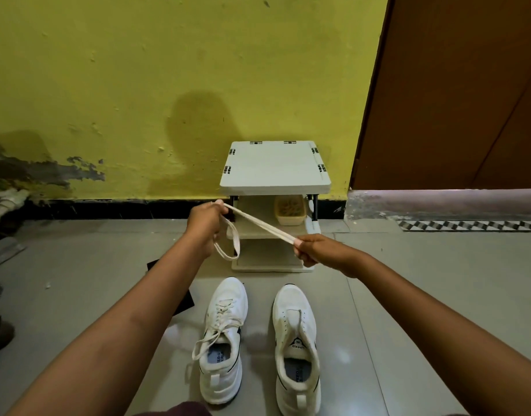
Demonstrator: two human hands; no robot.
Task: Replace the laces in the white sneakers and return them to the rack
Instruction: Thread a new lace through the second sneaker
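Two white sneakers stand side by side on the floor. The left sneaker (223, 340) is laced, its lace ends loose over the collar. The right sneaker (297, 346) has no lace. A cream lace (259, 224) is stretched between my hands in front of the rack. My left hand (205, 223) pinches one end, and a loop of lace hangs below it. My right hand (313, 250) pinches the other end. The small white rack (274, 166) stands against the yellow wall beyond the shoes.
A shallow plastic tray (290, 210) sits on the rack's middle shelf at the right. A brown door (456, 91) and its threshold are at the right. A dark flat object (183, 298) lies on the floor under my left forearm. A white pipe (6, 202) runs at the far left.
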